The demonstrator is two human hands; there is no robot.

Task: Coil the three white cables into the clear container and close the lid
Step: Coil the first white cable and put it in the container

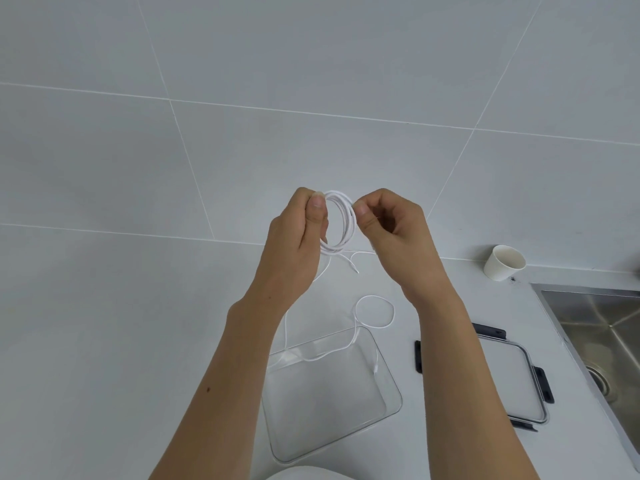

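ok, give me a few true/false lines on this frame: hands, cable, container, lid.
1. Both hands hold a coiled white cable in the air. True: left hand and right hand each have a grip on the loops.
2. The lid is on the clear container. False: the lid lies on the counter to the right of the open clear container.
3. A loose cable drapes over the container's far rim. True.
4. The paper cup stands upright. False: the paper cup is tipped, its mouth facing the camera.
5. A neat coil already lies in the container. False: only loose cable ends reach in.
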